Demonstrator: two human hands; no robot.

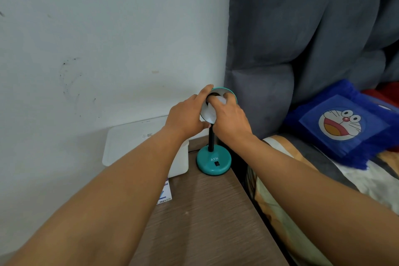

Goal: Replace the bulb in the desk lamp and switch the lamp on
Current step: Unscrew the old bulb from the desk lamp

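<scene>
A teal desk lamp stands on a wooden bedside table (pixel 207 211), its round base (pixel 213 161) carrying a black switch (pixel 217 164) on a black neck (pixel 211 140). The lamp shade (pixel 224 91) is tilted towards me, white inside. My left hand (pixel 185 117) grips the shade's left rim, index finger over its top edge. My right hand (pixel 230 120) reaches into the shade, fingers closed around a white bulb (pixel 221 99) that is mostly hidden by them.
A white box-like device (pixel 129 140) sits against the wall left of the lamp. A small printed carton (pixel 166 193) lies on the table by my left forearm. A grey padded headboard (pixel 302 39), a bed and a blue cartoon cushion (pixel 339 125) are on the right.
</scene>
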